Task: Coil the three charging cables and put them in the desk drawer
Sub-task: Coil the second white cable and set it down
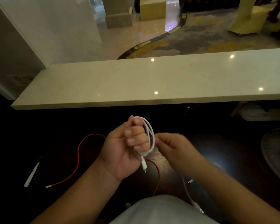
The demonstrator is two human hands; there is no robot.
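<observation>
White strip, far left: a flat white strip point(31, 175) lies on my dark desk point(58, 120), just left of the red cable's end; I cannot tell what it is.
Red cable: the red cable point(78, 156) lies loose and uncoiled on the desk, its white-tipped end near the strip, curving up behind my left hand and showing again below it.
My left hand: my left hand point(126, 149) is raised palm toward me, fingers curled tight round the coiled white cable.
Coiled white cable: the coiled white cable point(149, 131) sits in loops at my left fingers, its plug hanging down below the fist, above the desk.
My right hand: my right hand point(171, 145) is just beside the coil, thumb and fingertips brought together at the loops; blur keeps me from telling whether they actually pinch the wire.
Second white cable: another white cable point(188, 196) trails uncoiled under my right forearm toward my lap.
Ledge: a pale stone ledge point(152, 81) runs along beyond the desk.
Far right: a round glassy dish point(276, 152) rests at the desk's edge.
</observation>
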